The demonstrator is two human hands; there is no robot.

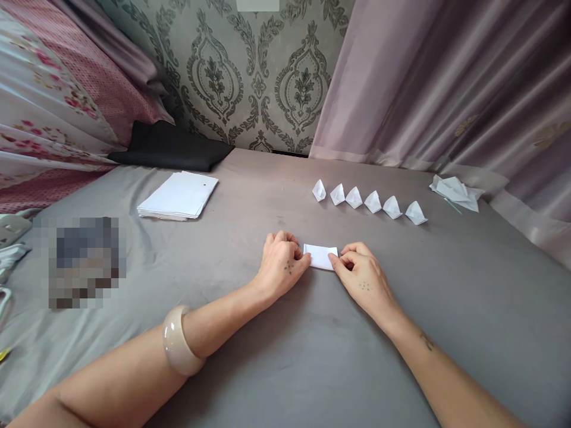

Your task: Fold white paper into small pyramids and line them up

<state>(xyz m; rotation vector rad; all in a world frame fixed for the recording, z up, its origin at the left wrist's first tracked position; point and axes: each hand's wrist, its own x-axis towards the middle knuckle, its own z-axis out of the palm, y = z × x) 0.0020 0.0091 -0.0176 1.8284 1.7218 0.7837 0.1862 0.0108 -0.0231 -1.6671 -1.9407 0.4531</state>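
A small folded sheet of white paper [322,257] lies between my two hands, just above or on the grey cloth. My left hand [282,264] pinches its left edge, thumb in front and fingers curled behind. At the right edge, my right hand [359,267] grips the paper between thumb and fingers. Beyond the hands stands a slanting row of several small folded paper boats [354,197]. To the far left rests a stack of white paper sheets [178,196].
Crumpled white paper [455,191] and a thin light-blue stick [453,205] lie at the far right. A black folded cloth [173,145] sits behind the stack. A blurred-out object [87,261] and a white power strip [12,229] are at left. Curtains [414,77] hang on both sides.
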